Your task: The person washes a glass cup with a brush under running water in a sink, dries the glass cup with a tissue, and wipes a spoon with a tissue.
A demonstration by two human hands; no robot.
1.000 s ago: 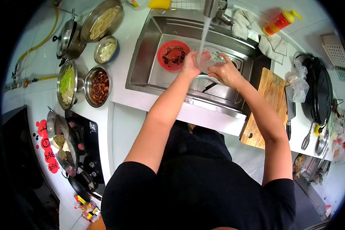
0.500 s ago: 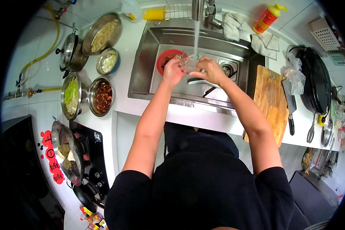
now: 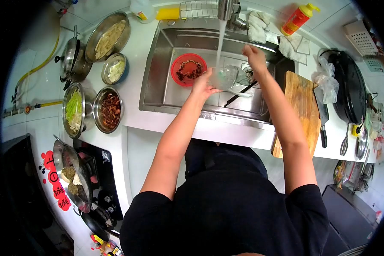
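My left hand [image 3: 204, 86] is closed on a clear glass [image 3: 229, 77], tilted on its side under the running water. Its outline is partly smeared. Raised over the right part of the sink [image 3: 158, 96], my right hand [image 3: 256, 59] is apart from the glass. Its fingers are curled in, and whatever they may hold is hidden. Close to my left hand sits a red basin [image 3: 175, 76] with dark bits in water. Below the glass lie a light-coloured utensil [image 3: 242, 93] and a black, stick-like piece [image 3: 234, 100] on the sink floor.
Water runs from the faucet [image 3: 225, 10]. A cutting board [image 3: 301, 113] overhangs the counter edge at right, beside a cleaver [image 3: 322, 113]. Metal bowls of cut food, including dark pieces [image 3: 109, 112], stand at left. A wok [image 3: 79, 166] rests on the stove.
My right hand has let go of the glass and moved up and right. My left hand has shifted right and down with the glass, uncovering more of the red basin.
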